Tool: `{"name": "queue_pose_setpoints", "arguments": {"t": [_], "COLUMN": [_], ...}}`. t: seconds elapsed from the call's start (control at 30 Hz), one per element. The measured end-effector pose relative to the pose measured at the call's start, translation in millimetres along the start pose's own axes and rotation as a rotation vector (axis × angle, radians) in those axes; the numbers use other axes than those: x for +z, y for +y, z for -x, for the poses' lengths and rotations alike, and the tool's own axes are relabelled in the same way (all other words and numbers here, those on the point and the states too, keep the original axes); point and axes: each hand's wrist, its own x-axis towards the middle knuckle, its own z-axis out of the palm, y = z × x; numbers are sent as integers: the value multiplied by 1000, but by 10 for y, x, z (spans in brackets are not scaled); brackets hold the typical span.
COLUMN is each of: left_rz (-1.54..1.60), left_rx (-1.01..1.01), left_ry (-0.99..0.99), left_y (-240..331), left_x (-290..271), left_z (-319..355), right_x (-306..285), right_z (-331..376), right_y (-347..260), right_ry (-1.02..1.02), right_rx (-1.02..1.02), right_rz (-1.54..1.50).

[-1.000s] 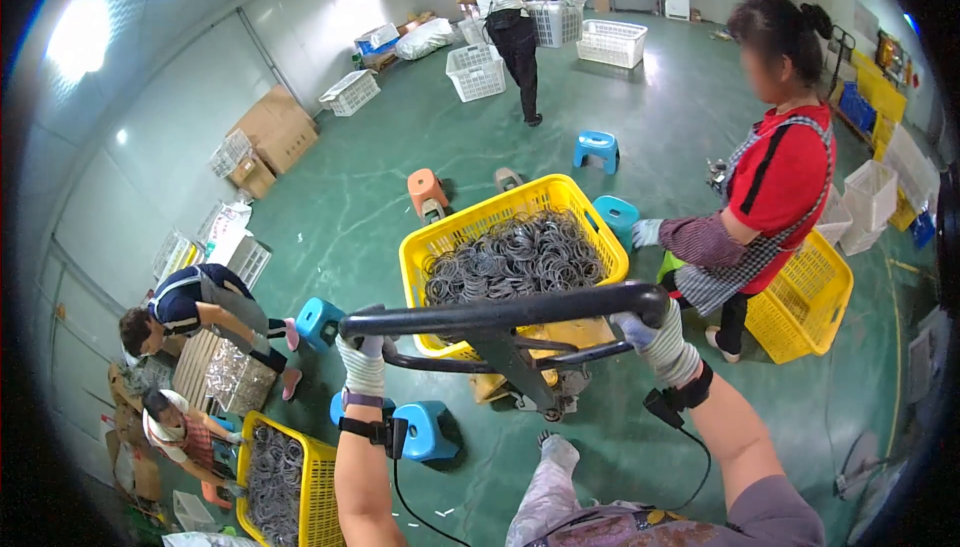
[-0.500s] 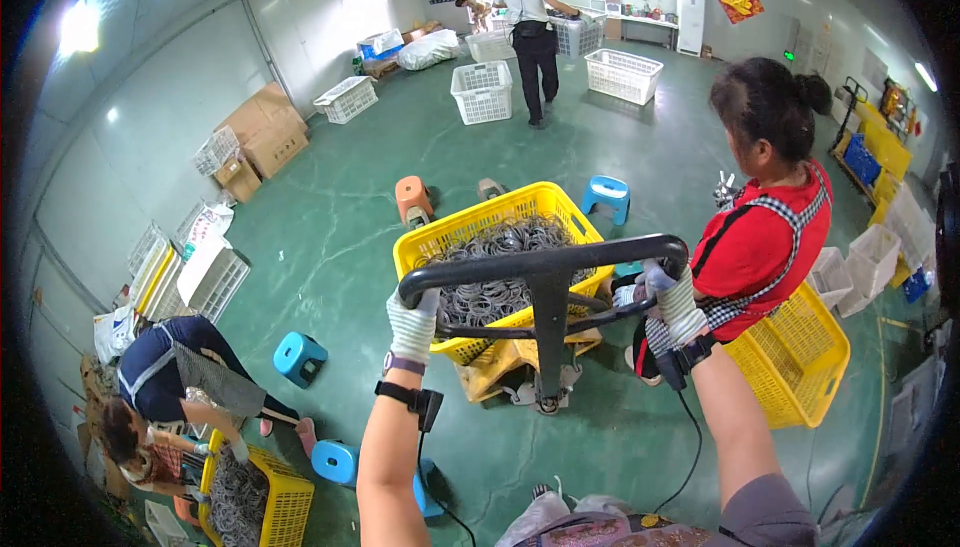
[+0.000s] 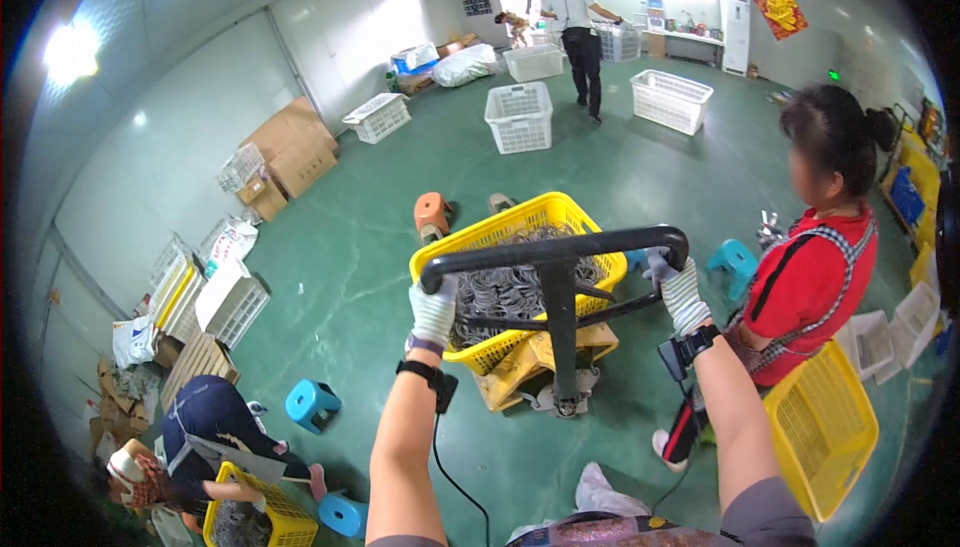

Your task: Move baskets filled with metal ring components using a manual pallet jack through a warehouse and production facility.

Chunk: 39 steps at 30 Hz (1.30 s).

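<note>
Gloved fingers (image 3: 432,299) of the left hand (image 3: 433,313) wrap fully round the left bend of the black loop handle (image 3: 556,248); the right hand (image 3: 676,289) closes likewise round its right bend. Judgement: a steady push calls for both grips kept level and wrists straight, steering wide of the person in red (image 3: 805,287) just beside the load and of the stools (image 3: 433,214) ahead. The handle rises on a black shaft to the yellow pallet truck (image 3: 530,362) on the green floor (image 3: 350,277). On the truck sits a yellow mesh crate (image 3: 500,237), heaped with dark grey, ring-like metal parts (image 3: 505,292)
</note>
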Motion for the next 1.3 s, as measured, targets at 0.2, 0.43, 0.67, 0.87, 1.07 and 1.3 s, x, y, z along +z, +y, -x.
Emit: {"name": "queue_pose_setpoints", "arguments": {"t": [0.2,0.43,0.67,0.87,1.07,1.3], "left_rz": [90,43,19,37,43,7], "left_rx": [-230,-343,-244,-256,-368,-177], "left_ry": [13,-25,4,99,109,84], "left_y": [208,228,68,354,582,833], "left_x": [197,224,97,121,140,-314], "left_z": [19,-242,-394,-556,-471,352], "right_x": [-154,48,217,431,587,307], "right_z": [-562,-602,-857,-1178,-1505,-703], "right_y": [406,-53,-51,126,-131,-133], "right_ry": [-40,-161,-209,-204,-268,-383], "right_rx": [173,97,56,99,143,65], "right_rz": [-65,42,82,43,-65,-99]}}
